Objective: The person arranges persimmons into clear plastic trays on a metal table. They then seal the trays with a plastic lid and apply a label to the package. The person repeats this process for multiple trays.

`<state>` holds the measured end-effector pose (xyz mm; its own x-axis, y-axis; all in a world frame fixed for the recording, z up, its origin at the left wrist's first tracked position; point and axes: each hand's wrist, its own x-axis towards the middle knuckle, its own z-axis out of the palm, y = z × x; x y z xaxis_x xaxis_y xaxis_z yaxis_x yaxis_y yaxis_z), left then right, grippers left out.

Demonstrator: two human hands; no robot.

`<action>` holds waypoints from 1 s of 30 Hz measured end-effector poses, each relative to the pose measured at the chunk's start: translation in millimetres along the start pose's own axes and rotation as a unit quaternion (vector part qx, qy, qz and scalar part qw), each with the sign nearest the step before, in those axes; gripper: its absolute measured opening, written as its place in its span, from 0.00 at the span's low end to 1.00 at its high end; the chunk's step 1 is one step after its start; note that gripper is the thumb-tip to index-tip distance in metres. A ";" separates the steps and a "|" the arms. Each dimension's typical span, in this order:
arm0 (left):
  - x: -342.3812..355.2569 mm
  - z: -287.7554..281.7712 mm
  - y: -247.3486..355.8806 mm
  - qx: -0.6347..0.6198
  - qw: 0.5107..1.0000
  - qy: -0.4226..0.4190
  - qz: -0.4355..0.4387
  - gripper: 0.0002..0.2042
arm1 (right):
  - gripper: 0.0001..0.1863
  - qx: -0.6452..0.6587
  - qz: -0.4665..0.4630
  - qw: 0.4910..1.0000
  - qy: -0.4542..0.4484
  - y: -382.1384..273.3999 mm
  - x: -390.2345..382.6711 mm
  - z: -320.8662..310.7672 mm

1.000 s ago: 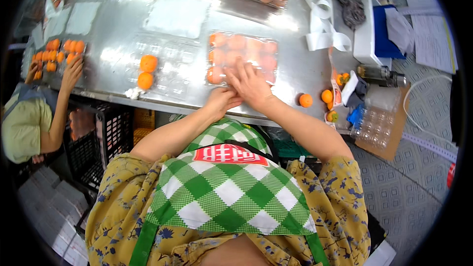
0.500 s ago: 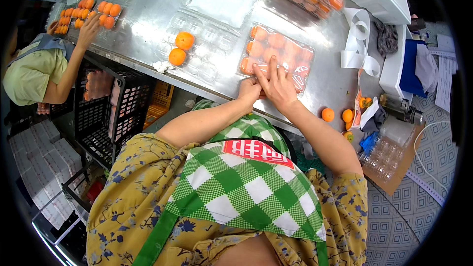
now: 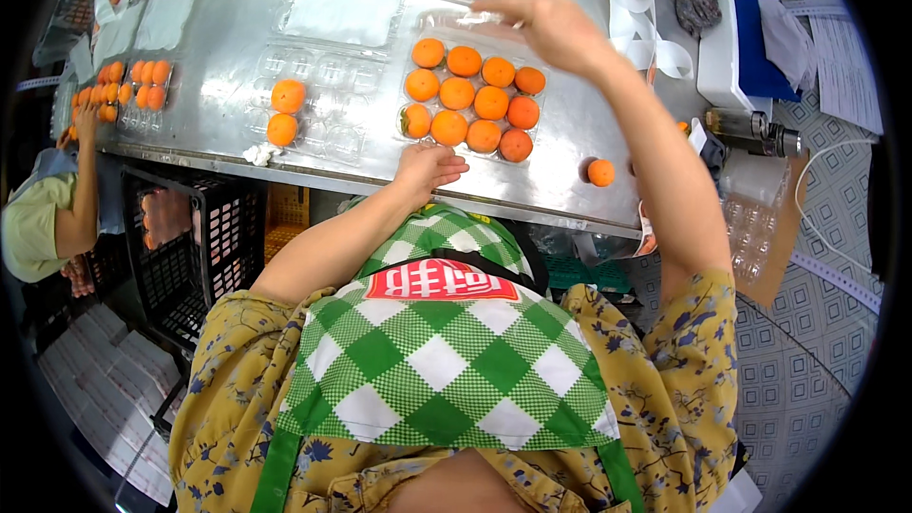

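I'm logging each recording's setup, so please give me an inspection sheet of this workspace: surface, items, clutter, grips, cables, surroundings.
Surface: shiny metal table.
Job's things: clear tray, uncovered, holding twelve orange fruits; second tray to its left, holding two fruits.
Clutter: loose fruit and curled white ribbon, on the right.
Grips: left grip by the clear tray's near edge, nothing seen in it; right grip blurred beyond its far side, contact unclear.
Cables: white cord curving at far right.
Surroundings: co-worker and black crate at left.
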<state>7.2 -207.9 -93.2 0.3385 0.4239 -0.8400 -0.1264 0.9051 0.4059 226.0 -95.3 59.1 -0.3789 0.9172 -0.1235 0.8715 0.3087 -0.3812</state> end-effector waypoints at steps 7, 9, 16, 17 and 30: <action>-18.7 -5.7 5.8 0.069 0.987 -0.081 -0.119 0.13 | 0.29 -0.014 0.116 0.977 0.178 109.2 10.0 -0.4; -27.1 -8.5 13.3 0.104 0.985 -0.091 -0.102 0.13 | 0.26 0.074 0.168 0.960 0.212 111.5 6.5 0.0; -38.2 -13.7 30.1 0.136 0.989 -0.058 0.016 0.10 | 0.16 0.226 0.261 0.884 0.314 154.0 -5.3 40.6; -39.1 -13.4 32.0 0.139 0.989 -0.046 0.022 0.10 | 0.15 0.247 0.290 0.869 0.315 154.8 -3.2 42.3; -37.2 -13.7 48.8 0.196 0.977 -0.086 0.015 0.09 | 0.20 0.190 0.390 0.888 0.152 179.3 23.4 36.4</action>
<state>-24.2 -179.1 -47.1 0.4956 0.4089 -0.7663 0.2164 0.7963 0.5648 362.1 -27.7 -45.4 0.4452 0.8582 -0.2554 0.6416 -0.5047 -0.5776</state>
